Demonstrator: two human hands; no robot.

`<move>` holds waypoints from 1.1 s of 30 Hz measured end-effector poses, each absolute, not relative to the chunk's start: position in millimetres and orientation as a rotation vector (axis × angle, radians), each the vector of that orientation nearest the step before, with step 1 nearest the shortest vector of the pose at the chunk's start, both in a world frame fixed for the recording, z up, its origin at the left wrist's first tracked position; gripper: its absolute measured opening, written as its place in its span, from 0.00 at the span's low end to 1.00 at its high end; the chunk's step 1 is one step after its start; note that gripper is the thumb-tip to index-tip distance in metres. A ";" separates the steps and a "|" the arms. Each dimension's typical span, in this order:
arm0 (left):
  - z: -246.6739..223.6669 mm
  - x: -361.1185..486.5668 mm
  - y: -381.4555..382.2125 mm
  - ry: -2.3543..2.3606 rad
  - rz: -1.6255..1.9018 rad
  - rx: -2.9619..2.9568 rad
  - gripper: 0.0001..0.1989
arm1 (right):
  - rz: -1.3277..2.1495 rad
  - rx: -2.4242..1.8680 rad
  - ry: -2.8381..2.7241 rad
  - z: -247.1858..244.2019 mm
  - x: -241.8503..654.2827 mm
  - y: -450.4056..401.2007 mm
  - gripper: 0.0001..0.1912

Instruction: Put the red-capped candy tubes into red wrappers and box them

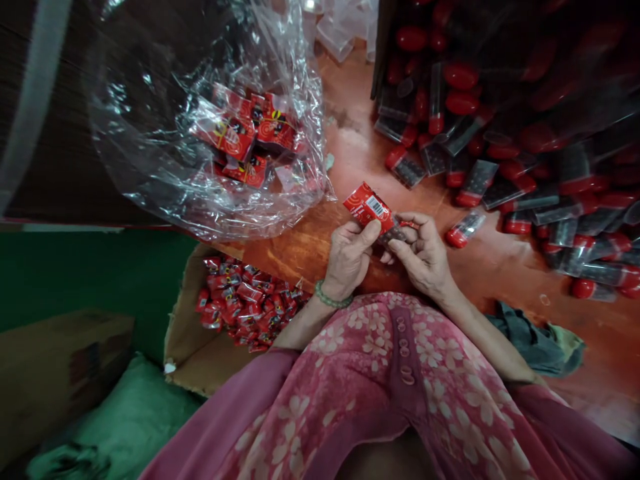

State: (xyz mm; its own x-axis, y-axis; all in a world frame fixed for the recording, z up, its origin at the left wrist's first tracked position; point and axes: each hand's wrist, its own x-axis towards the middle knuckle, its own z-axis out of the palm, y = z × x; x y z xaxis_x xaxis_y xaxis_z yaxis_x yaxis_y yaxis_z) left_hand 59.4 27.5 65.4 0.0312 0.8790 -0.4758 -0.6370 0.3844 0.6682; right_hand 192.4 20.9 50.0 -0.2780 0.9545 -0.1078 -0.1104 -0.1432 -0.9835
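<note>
Between both hands is a red printed sleeve (367, 205) with a white barcode. A clear tube of small dark balls (393, 234) shows at its lower right end; how far it sits inside the sleeve I cannot tell. My left hand (349, 259) pinches the sleeve, thumb on top. My right hand (424, 259) is closed on the tube end, with a bit of red showing between its fingers. To the right lies a loose red-capped tube (465, 229). Left of my hands, a clear plastic bag (165, 213) holds flat bundles of red printed sleeves (233, 137).
A heap of red-capped tubes (477, 183) covers the right of the orange-red table (350, 143). Below left, a cardboard box (193, 360) holds many red-wrapped tubes (245, 300). A dark cloth (530, 337) lies at right. Translucent plastic pieces (345, 30) are at the back.
</note>
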 end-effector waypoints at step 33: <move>84.7 -3.7 -61.5 1.200 1.048 0.533 0.21 | 1.533 -0.752 -1.881 55.4 192.8 6.5 0.19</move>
